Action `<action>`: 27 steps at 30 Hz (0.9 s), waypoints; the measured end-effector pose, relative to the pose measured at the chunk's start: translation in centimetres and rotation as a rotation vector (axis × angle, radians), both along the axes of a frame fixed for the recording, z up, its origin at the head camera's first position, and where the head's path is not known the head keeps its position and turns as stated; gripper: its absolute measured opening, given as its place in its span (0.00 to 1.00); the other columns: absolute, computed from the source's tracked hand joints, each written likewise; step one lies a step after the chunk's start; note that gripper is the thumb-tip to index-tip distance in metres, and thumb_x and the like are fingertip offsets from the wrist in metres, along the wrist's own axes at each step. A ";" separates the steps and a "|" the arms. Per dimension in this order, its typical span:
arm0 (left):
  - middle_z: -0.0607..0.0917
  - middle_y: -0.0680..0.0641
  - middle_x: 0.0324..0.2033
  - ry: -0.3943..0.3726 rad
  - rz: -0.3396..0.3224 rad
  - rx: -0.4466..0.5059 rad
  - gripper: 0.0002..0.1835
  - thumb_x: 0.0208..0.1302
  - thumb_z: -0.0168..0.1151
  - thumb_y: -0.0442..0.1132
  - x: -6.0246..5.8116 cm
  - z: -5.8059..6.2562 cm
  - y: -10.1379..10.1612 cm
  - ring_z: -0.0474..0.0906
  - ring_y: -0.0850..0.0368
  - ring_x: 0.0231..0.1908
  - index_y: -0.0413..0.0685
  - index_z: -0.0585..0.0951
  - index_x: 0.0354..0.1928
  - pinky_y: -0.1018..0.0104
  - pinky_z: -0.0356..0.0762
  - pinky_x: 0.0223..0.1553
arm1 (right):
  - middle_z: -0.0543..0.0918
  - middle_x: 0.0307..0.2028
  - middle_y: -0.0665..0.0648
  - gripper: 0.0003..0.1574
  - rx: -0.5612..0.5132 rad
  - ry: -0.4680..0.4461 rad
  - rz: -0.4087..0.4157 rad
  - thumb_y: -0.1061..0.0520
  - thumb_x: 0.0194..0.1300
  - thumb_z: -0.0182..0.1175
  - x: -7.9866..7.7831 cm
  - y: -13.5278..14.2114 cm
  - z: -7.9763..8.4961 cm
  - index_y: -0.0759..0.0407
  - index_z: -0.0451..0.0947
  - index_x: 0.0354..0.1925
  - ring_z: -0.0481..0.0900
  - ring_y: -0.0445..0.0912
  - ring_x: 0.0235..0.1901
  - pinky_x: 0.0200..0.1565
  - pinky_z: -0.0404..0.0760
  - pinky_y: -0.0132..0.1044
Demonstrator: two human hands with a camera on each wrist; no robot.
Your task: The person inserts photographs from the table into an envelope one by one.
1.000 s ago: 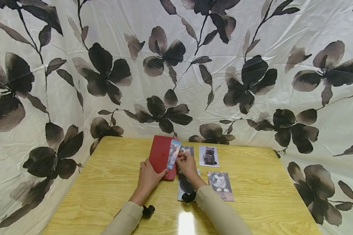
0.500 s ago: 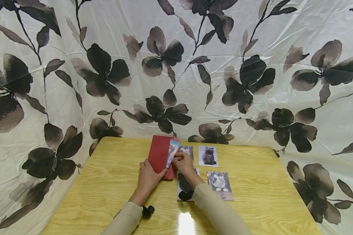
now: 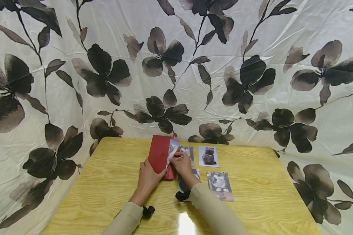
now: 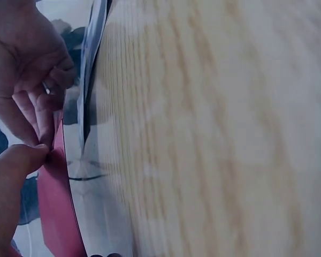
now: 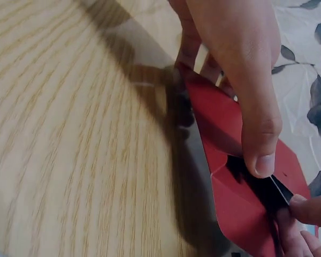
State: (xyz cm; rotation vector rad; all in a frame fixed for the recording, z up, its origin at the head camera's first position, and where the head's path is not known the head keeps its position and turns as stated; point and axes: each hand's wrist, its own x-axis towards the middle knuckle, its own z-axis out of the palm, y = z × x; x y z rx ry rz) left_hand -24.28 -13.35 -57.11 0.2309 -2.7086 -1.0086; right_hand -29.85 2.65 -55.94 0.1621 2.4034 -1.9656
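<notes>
A red envelope [image 3: 159,151] lies tilted on the table, its flap side to the right. My left hand [image 3: 148,174] grips its near left part; in the right wrist view the thumb [image 5: 259,123] presses by the dark opening while the fingers reach round the far edge. With thumb and fingers, my right hand [image 3: 182,164] pinches a narrow-looking cat photo [image 3: 172,150] with a blue top. Part of that photo is inside the envelope's opening. In the left wrist view the right hand [image 4: 32,69] is close to the left thumb [image 4: 16,163] at the red edge.
Several cat photos lie to the right: a grey cat photo [image 3: 208,156], a grey-and-white cat photo [image 3: 220,186], and others partly hidden by my right hand and wrist. The wooden table [image 3: 106,169] meets a floral cloth [image 3: 194,98] behind.
My right hand has moved left with the photo, and less of the photo shows outside the red envelope. The left hand has stayed in place.
</notes>
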 end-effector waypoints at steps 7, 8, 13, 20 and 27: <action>0.72 0.27 0.53 -0.011 0.003 0.025 0.53 0.58 0.81 0.57 0.0 -0.2 0.1 0.77 0.31 0.47 0.25 0.65 0.69 0.38 0.80 0.53 | 0.89 0.34 0.57 0.17 0.031 0.028 -0.039 0.63 0.68 0.72 -0.1 -0.1 -0.3 0.63 0.83 0.53 0.83 0.44 0.30 0.30 0.78 0.35; 0.72 0.27 0.53 -0.011 0.001 0.023 0.53 0.58 0.81 0.57 0.0 -0.3 0.1 0.77 0.32 0.47 0.25 0.65 0.69 0.38 0.80 0.53 | 0.88 0.33 0.57 0.17 0.037 0.036 -0.040 0.63 0.67 0.72 -0.1 -0.1 -0.3 0.63 0.83 0.53 0.83 0.44 0.29 0.29 0.77 0.35; 0.72 0.27 0.52 -0.001 0.001 0.013 0.53 0.58 0.81 0.57 -0.1 -0.2 0.0 0.77 0.33 0.45 0.25 0.65 0.69 0.39 0.80 0.52 | 0.85 0.29 0.54 0.16 0.059 0.063 -0.045 0.63 0.67 0.71 -0.3 -0.3 -0.2 0.62 0.84 0.53 0.78 0.42 0.27 0.29 0.74 0.34; 0.72 0.28 0.53 -0.020 -0.007 0.036 0.54 0.58 0.81 0.58 0.0 -0.1 0.0 0.76 0.34 0.46 0.26 0.65 0.70 0.40 0.80 0.52 | 0.86 0.30 0.53 0.14 0.170 0.124 -0.055 0.64 0.66 0.72 -0.7 -0.6 -0.2 0.62 0.87 0.50 0.79 0.40 0.29 0.32 0.77 0.33; 0.72 0.28 0.52 -0.007 -0.014 0.014 0.53 0.58 0.81 0.58 0.1 -0.2 -0.3 0.76 0.35 0.45 0.25 0.65 0.69 0.40 0.80 0.51 | 0.87 0.30 0.52 0.14 0.228 0.167 -0.033 0.64 0.66 0.71 -1.0 -1.1 -0.2 0.62 0.88 0.50 0.78 0.39 0.29 0.32 0.76 0.33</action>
